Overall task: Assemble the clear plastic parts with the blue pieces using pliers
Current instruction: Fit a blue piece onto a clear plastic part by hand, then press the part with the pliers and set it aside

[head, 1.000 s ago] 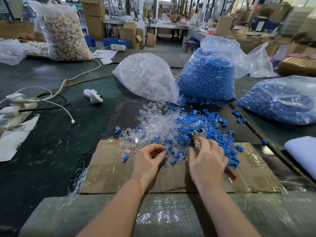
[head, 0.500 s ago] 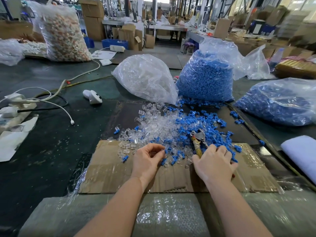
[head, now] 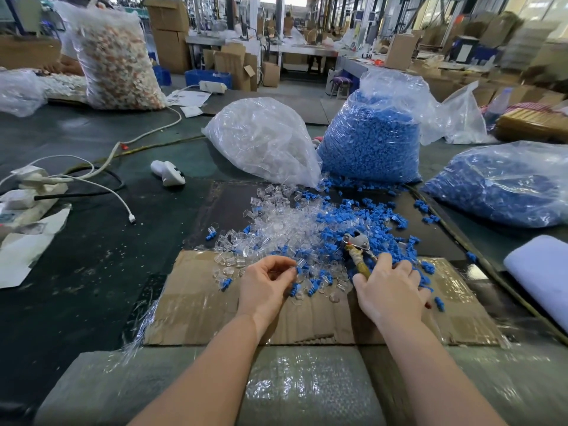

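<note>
The left hand pinches a small clear plastic part at its fingertips, beside the mixed pile of clear and blue pieces on the desk. The right hand grips the pliers. The slick part could slip and vanish into the pile. Half a second ago the right hand sat slightly farther left.

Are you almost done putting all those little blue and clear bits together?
Not nearly. Some blue pieces near the cardboard's edge seem already fitted into clear parts. Now the left hand pinches one small part while the right hand grips the pliers. The loose pile and full bags remain.
</note>
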Demonstrator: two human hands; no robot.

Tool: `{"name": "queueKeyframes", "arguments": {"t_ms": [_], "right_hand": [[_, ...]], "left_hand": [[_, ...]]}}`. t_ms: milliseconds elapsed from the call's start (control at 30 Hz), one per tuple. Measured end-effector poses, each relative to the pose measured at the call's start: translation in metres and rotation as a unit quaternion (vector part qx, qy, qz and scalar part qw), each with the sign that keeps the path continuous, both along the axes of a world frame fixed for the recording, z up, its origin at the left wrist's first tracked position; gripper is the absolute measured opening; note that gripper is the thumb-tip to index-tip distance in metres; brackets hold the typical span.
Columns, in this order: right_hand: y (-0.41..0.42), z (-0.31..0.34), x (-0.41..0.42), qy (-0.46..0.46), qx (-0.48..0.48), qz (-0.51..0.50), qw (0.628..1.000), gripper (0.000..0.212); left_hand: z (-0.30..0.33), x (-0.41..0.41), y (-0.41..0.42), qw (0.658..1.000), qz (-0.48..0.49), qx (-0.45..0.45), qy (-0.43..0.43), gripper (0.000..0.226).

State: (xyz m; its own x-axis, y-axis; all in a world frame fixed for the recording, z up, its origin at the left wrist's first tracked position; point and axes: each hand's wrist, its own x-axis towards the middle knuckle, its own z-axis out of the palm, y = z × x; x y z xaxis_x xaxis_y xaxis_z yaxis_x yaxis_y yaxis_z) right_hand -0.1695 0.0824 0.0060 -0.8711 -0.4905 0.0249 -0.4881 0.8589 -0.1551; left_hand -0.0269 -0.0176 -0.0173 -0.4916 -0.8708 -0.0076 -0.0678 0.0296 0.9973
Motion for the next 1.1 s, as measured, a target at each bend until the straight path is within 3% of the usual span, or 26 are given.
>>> {"name": "queueKeyframes", "arguments": {"t_ms": [200,300,433,600,1100], "right_hand": [[0.004,0.023,0.003,-0.030,-0.058,0.119,0.991,0.026],[0.003,0.035,0.016,-0.155,-0.101,0.190,0.964,0.023],[0.002,0.043,0.032,-0.349,-0.155,0.201,0.902,0.021],[0.005,0.046,0.036,-0.482,-0.176,0.181,0.839,0.010],[0.003,0.051,0.036,-0.491,-0.139,0.211,0.834,0.013]], "left_hand": [[0.007,-0.003,-0.008,0.989,0.009,0.140,0.053,0.014],[0.013,-0.008,-0.015,0.976,0.021,0.199,0.087,0.013],[0.025,-0.014,-0.021,0.976,0.043,0.186,0.107,0.015],[0.029,-0.013,-0.021,0.979,0.059,0.166,0.101,0.015],[0.032,-0.012,-0.022,0.980,0.090,0.156,0.080,0.016]]}}
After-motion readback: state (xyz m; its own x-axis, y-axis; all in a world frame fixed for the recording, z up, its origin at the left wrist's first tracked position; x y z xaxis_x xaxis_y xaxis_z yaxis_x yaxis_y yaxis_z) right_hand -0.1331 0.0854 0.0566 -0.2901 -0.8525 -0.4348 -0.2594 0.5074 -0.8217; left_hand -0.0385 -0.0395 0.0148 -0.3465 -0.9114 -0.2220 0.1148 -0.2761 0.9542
